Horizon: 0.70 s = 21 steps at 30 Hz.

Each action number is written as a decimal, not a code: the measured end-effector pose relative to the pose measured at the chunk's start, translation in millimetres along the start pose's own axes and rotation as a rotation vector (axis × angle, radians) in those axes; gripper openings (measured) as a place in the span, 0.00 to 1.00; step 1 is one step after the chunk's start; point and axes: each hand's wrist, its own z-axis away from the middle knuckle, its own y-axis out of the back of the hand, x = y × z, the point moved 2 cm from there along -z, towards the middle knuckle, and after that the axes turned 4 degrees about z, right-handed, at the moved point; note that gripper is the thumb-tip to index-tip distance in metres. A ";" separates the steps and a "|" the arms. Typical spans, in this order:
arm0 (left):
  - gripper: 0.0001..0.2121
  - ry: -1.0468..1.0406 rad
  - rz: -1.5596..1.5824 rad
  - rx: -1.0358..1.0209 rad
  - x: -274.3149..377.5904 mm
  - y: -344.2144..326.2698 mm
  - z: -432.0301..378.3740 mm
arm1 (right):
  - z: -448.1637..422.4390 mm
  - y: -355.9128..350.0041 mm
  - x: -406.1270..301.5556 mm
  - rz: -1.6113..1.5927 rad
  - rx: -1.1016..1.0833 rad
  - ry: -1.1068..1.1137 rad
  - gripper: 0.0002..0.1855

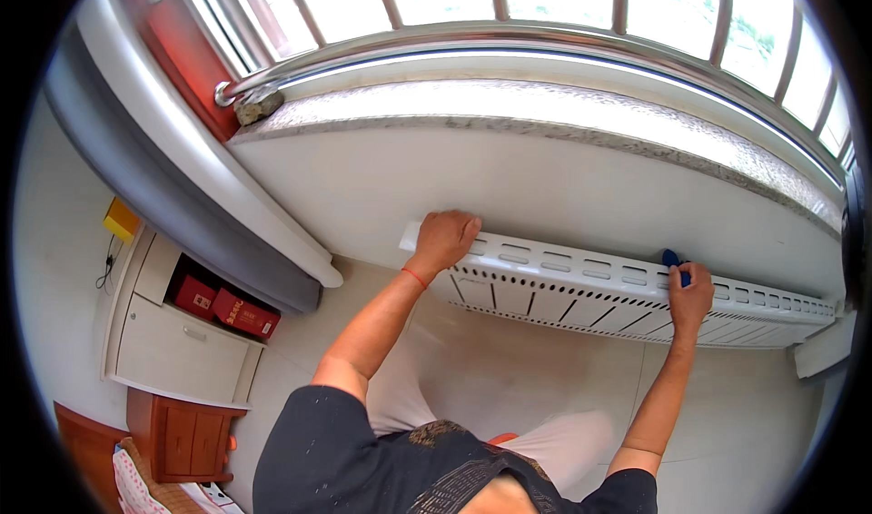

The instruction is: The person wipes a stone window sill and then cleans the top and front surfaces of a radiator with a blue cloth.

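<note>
A white metal radiator cover [558,263] with slotted top and perforated front runs along the wall below the window. My left hand [446,241] grips its top near the left end, the fingers curled over towards the wall. Farther right, my right hand [692,297] is at the top's front edge and pinches a dark blue object [670,258], perhaps a cloth. Part of that blue object reaches over the slots to the cover's back edge. My fingers hide the rest, so its full shape cannot be told.
Above is a granite windowsill [477,105] with a metal railing [504,37] and a stone [259,105]. Grey curtains [204,194] hang at left. A cream cabinet [180,340] holds red boxes [238,310]; a brown wooden nightstand [184,439] stands nearer. Pale floor tiles [545,371] lie below.
</note>
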 end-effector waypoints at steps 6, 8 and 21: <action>0.19 0.186 0.003 -0.040 1.0 -5.9 5.4 | 4.0 -1.2 -6.6 0.013 0.058 0.122 0.11; 0.19 0.184 -0.035 -0.049 1.7 -7.4 4.3 | 5.8 -4.2 0.8 -0.022 0.073 0.165 0.11; 0.18 0.104 -0.023 0.008 6.5 -5.5 2.6 | 3.9 -7.1 9.3 -0.112 0.209 0.239 0.07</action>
